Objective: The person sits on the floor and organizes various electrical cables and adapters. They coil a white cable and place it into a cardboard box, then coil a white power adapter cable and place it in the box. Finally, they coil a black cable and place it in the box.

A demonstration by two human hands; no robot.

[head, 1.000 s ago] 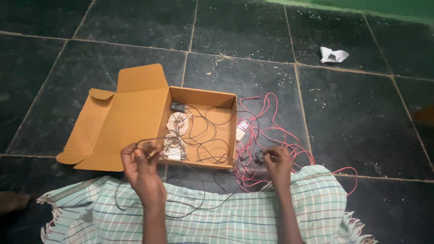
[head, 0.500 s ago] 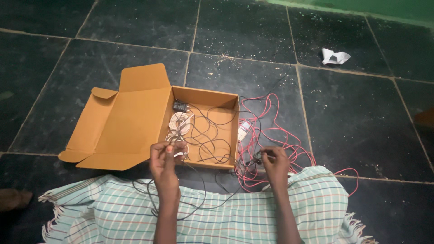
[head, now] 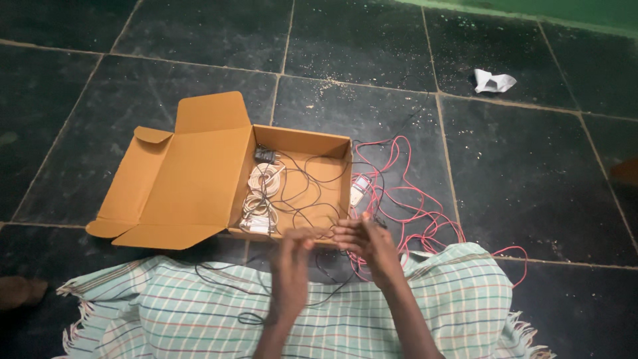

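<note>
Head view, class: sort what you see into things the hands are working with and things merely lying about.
In use: left hand; right hand; thin black wire; open cardboard box; red wire.
Lying about: crumpled white paper; checked cloth; white coiled cable.

The floor [head: 531,179] is made of big dark stone squares with thin pale lines between them. Little light crumbs are sprinkled on it. A crumpled white paper [head: 493,81] lies on the floor, far up and to the right. Past the paper, along the top edge of the floor, runs a green strip [head: 565,10]. At the bottom, a checked cloth [head: 458,299] lies over the floor. It is pale green and white with thin dark lines, and it has a little fringe at its edges. Left of the cloth, low on the floor, sits a small brown thing [head: 20,291], too blurry to tell what it is.
</note>
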